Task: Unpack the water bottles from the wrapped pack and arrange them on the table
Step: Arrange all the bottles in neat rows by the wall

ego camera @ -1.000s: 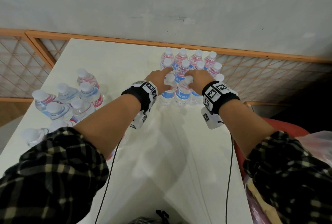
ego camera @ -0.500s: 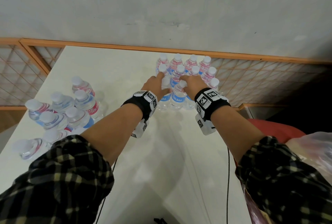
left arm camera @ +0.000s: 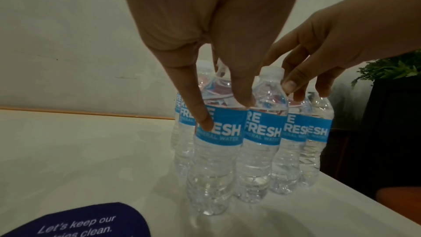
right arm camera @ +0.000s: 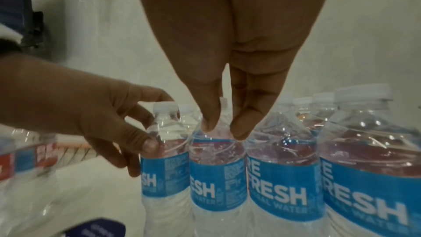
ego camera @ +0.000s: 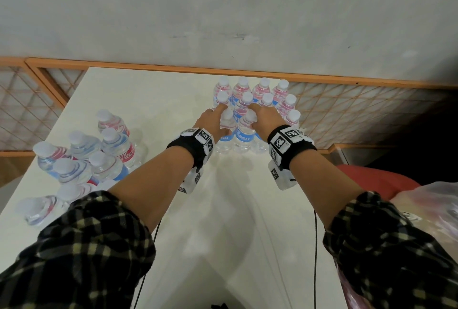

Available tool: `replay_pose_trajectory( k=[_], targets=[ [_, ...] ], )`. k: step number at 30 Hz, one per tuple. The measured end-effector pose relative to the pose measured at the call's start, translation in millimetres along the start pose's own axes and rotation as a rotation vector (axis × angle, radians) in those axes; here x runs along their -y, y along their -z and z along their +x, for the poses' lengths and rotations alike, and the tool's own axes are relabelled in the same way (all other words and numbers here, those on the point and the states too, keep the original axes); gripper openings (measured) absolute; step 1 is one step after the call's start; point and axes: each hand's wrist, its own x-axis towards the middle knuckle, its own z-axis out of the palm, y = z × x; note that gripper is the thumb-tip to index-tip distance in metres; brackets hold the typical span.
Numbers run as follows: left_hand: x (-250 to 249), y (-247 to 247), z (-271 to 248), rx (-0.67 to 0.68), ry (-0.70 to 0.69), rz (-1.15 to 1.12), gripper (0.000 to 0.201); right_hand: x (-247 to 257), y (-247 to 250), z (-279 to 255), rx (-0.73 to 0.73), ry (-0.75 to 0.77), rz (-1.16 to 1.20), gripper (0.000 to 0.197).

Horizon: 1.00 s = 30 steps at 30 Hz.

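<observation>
Several upright water bottles with blue "FRESH" labels stand in rows (ego camera: 252, 92) at the far right of the white table (ego camera: 148, 100). My left hand (ego camera: 218, 120) grips the front left bottle (left arm camera: 214, 150) by its shoulder, thumb on the label. Beside it, my right hand (ego camera: 257, 115) pinches the neck and shoulder of the neighbouring front bottle (right arm camera: 216, 177) between thumb and fingers. Both bottles stand on the table, touching the rows behind. A second cluster of bottles (ego camera: 86, 157) sits at the table's left edge; whether wrap still covers it I cannot tell.
An orange wooden rail with lattice panels (ego camera: 347, 110) runs behind and beside the table, under a grey wall. A red object (ego camera: 379, 182) and a plastic bag (ego camera: 436, 209) lie off the right edge. A dark blue printed item (left arm camera: 79, 223) lies near my left wrist.
Both hands have stayed on the two front bottles at the far right group. The head view has shifted slightly; the left cluster has not moved.
</observation>
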Motion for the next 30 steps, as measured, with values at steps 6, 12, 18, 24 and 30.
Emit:
replay_pose_trajectory(
  k=[6, 12, 18, 24, 30],
  targets=[
    [-10.4, 9.1, -8.7, -0.218, -0.146, 0.309, 0.076, -30.6, 23.6, -7.5, -0.209, -0.096, 0.096, 0.051],
    [-53.2, 3.4, 3.5, -0.193, -0.35, 0.475, 0.058, -44.0, 22.7, -14.1, -0.149, -0.113, 0.057, 0.046],
    [-59.2, -11.5, 16.8, -0.022, -0.309, 0.409, 0.048, -42.1, 11.8, -13.6, -0.087, -0.105, 0.082, 0.053],
    [-58.0, -10.5, 22.0, -0.008, -0.304, 0.351, 0.047, -44.2, 10.1, -14.1, -0.131, -0.101, 0.106, 0.041],
    [-43.6, -3.8, 15.5, -0.059, -0.325, 0.434, 0.06, -38.2, 11.7, -11.7, -0.15, -0.079, 0.011, 0.053]
  ],
)
